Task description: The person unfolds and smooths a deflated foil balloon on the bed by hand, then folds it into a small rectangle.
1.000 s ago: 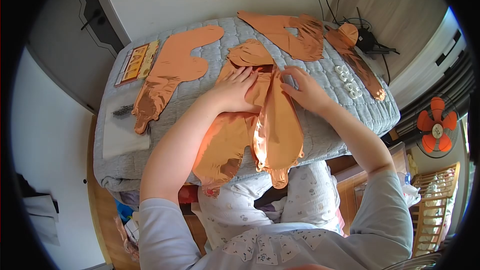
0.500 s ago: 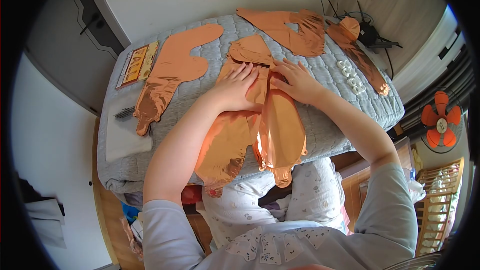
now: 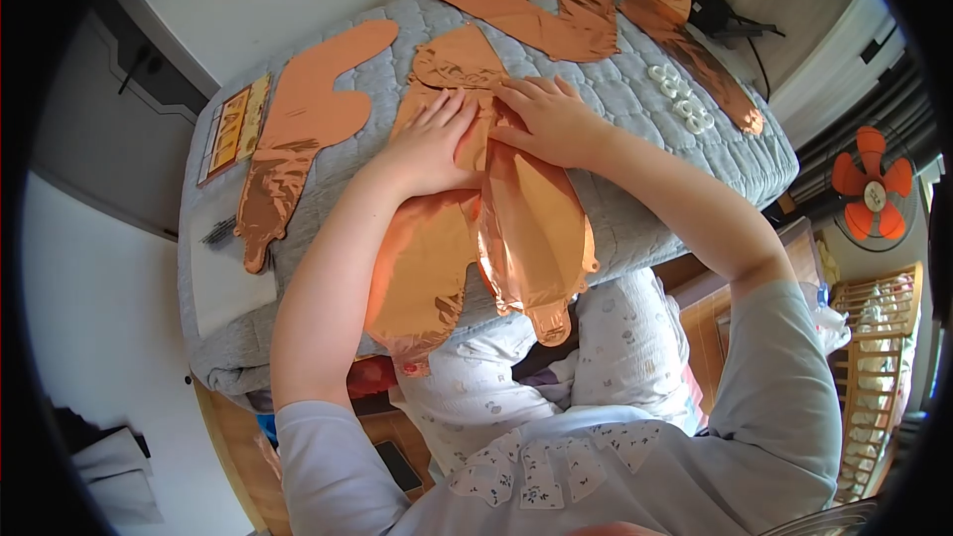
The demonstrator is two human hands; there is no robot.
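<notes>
A shiny copper-coloured foil balloon [image 3: 541, 213], flat and uninflated, lies in front of me on the bed. Its two lower lobes hang towards my lap, and the right one is creased lengthwise. My left hand [image 3: 432, 149] rests on the balloon's middle left, fingers stretched out. Opposite it, my right hand [image 3: 551, 121] presses the upper right part with its fingers extended, thumb beside a raised fold. Beyond my fingertips the top end of the foil is folded over. Parts of the balloon under both palms are hidden.
Other flat foil balloons lie left [image 3: 313, 104], at the back [image 3: 536, 15] and at the right [image 3: 705, 65]. White ribbon rolls [image 3: 683, 99], a printed card [image 3: 235, 129] and a clear plastic bag [image 3: 223, 283] lie on the grey quilt [image 3: 635, 179]. An orange-bladed fan [image 3: 874, 194] stands right.
The view has shifted, so the bed and balloons appear higher and further left. My right hand has slid slightly forward on the foil; my left hand stays on it.
</notes>
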